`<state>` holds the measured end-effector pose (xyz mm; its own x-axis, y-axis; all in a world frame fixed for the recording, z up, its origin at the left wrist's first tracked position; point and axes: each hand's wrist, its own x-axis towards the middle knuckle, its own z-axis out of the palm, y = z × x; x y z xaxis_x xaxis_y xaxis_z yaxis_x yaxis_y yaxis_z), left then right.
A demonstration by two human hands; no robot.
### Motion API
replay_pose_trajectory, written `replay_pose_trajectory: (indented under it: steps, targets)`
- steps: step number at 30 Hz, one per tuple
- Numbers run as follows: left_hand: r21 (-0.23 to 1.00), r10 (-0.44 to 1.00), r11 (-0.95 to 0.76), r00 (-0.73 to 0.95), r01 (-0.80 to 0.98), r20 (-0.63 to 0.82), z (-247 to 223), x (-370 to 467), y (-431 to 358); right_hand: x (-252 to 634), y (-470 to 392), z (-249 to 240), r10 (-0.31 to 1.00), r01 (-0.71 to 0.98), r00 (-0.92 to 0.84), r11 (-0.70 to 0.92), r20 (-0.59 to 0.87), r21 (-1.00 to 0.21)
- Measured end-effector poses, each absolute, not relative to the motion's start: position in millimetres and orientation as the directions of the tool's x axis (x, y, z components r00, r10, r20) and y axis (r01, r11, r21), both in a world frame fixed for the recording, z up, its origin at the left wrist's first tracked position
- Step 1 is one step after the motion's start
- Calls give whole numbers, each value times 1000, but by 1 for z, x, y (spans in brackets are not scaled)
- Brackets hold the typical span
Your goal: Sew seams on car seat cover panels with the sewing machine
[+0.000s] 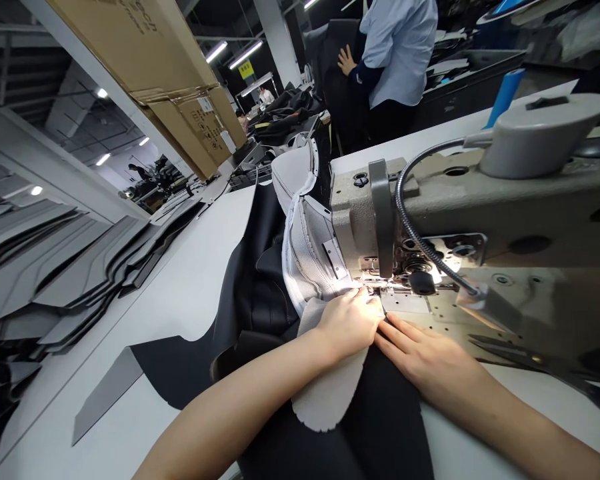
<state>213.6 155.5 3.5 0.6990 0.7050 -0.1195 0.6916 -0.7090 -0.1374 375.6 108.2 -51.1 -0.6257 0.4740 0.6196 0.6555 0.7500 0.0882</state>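
My left hand [349, 319] presses down on the grey fabric backing [325, 393] of a black cover [260, 280], fingertips right at the needle area [375, 287] of the sewing machine [480, 220]. Just to its right, my right hand [425, 357] lies flat on the black material, fingers pointing toward the needle. The grey-lined seam [300, 220] with white edging runs away from the needle, over the machine bed toward the back.
Stacks of grey and black cut panels [55, 280] line the left side of the white table [190, 293]. Cardboard boxes [155, 60] sit on a shelf above. Scissors [545, 367] lie at the right. Another person [395, 60] stands at the back.
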Motion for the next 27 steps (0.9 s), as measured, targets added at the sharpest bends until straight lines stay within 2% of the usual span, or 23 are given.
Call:
replay_pose_trajectory:
  steps: [3, 5, 9, 13, 15, 18, 21, 23, 24, 27]
  targets:
    - [-138, 738, -675, 655, 725, -166, 5, 218, 154, 376, 108, -54, 485, 662, -619, 746, 618, 77]
    - [-153, 710, -704, 683, 694, -169, 6, 219, 156, 376, 108, -55, 498, 668, -616, 741, 611, 70]
    - [-160, 609, -789, 790, 594, -73, 6, 218, 161, 375, 104, -51, 528, 659, -626, 751, 574, 29]
    - [-110, 674, -735, 739, 669, -10, 12, 214, 147, 382, 93, -42, 506, 537, -720, 840, 475, -81]
    - [-83, 712, -703, 699, 707, -67, 20, 210, 133, 384, 86, -37, 448, 401, -796, 894, 406, -201]
    - [-29, 715, -672, 638, 740, -286, 35, 200, 117, 371, 75, -34, 357, 228, -847, 913, 394, -338]
    - [-43, 715, -601, 513, 798, -474, 48, 188, 120, 340, 71, -37, 350, 244, -831, 928, 433, -283]
    - [-81, 721, -581, 467, 810, -512, 51, 181, 129, 319, 71, -39, 369, 293, -816, 928, 446, -232]
    - [-96, 730, -577, 459, 811, -506, 51, 179, 133, 312, 71, -39, 386, 306, -811, 920, 438, -244]
    - [-142, 768, -561, 448, 816, -458, 46, 176, 138, 305, 69, -34, 431, 272, -834, 864, 345, -423]
